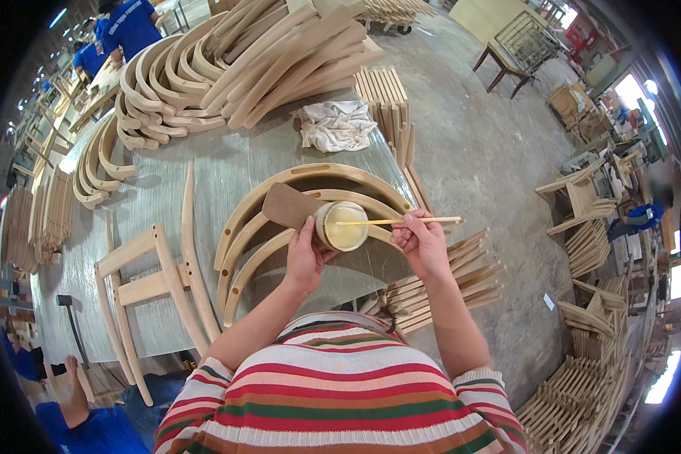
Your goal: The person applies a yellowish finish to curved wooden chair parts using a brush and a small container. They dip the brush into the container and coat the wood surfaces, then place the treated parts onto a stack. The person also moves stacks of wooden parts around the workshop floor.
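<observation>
Head view: a thin stick [390, 222] is running almost straight from left to right, its left tip pointing into the cup [324, 224] and its other end sticking out to the right, well past the rim. The cup's mouth is facing up toward the camera. The stick is looking yellowish and slim; the cup is looking pale and round, and is holding a creamy yellow liquid [345, 237]. The left hand [306, 256] is curling around the cup's left and lower side, so the cup is sitting against its fingers. The right hand [422, 242], to the right of the cup, is pinching the stick between thumb and fingertips. A brown flap [286, 206] is reaching up and left from the cup; whether it is joined on, I cannot tell. Wooden arcs [238, 240] are curving around behind the cup, a chair frame [147, 261] is standing to its left, and a white rag [337, 125] is lying crumpled beyond it.
</observation>
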The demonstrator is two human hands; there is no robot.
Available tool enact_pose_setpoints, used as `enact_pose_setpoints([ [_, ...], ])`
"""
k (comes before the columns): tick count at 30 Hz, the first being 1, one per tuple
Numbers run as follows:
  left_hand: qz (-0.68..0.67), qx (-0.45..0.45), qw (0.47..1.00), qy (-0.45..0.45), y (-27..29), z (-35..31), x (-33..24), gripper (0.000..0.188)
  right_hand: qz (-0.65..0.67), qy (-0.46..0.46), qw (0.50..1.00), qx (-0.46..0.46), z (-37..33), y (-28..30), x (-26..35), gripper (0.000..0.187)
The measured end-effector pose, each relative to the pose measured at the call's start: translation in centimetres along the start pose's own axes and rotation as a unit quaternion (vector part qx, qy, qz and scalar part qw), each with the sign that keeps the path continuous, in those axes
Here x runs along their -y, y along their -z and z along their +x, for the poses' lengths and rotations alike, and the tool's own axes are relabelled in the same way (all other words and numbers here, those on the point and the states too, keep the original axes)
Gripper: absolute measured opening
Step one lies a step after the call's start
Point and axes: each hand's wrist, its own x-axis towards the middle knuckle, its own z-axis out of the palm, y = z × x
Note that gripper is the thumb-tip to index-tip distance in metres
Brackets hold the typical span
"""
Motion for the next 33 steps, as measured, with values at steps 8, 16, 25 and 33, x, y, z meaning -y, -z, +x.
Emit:
enact_pose_setpoints([
  [8, 0.012, 0.012, 1.000, -0.011, -1.2, 0.2, 0.4, 0.036, 0.078, -0.028, 0.994, -0.067, 0.1, 1.9, -2.8, 0.010],
  [16, 0.007, -0.023, 1.000, -0.006, 0.1, 0.8, 1.3, 0.035, -0.119, 0.174, 0.972, -0.107, -2.6, 3.9, 2.2, 0.019],
  [25, 0.005, -0.012, 1.000, -0.021, 1.9, 0.2, 1.1, 0.040, -0.653, 0.273, 0.699, -0.097, -6.5, 8.1, 3.8, 0.017],
  [33, 0.001, -0.011, 1.000, -0.016, 1.9, -0.4, 1.4, 0.039, -0.694, 0.256, 0.670, -0.060, -5.5, 8.7, 1.7, 0.016],
])
